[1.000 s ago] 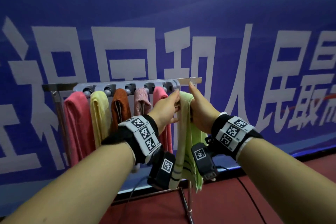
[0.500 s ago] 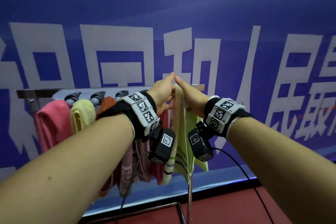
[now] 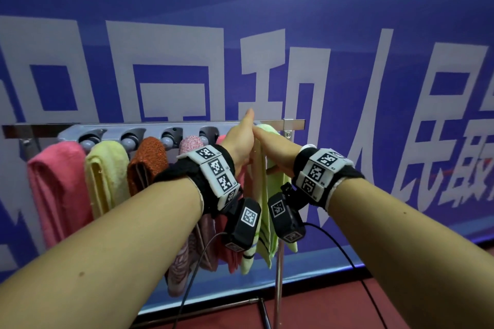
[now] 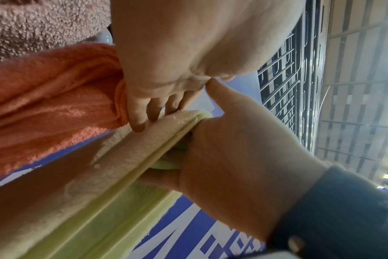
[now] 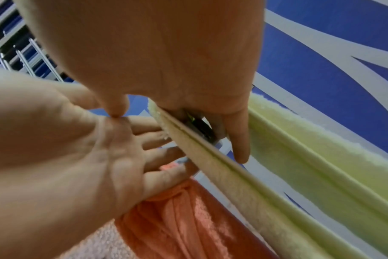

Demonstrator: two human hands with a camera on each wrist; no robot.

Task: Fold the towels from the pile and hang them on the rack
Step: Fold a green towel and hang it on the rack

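Both hands meet at the right end of the rack (image 3: 152, 128), where the green towel (image 3: 264, 195) hangs folded over the last peg, its two halves dropping side by side. The left hand (image 3: 239, 141) lies flat against the towel's left face, its fingers (image 4: 137, 122) straight and slightly spread, holding nothing; its little-finger side brushes the coral towel (image 4: 55, 96) on the next peg. The right hand (image 3: 272, 149) sits on the other side at the fold. In the right wrist view its index points straight down between the two halves, the other fingers are curled in against the cloth at the peg, and its thumb tip touches the left hand above the towel.
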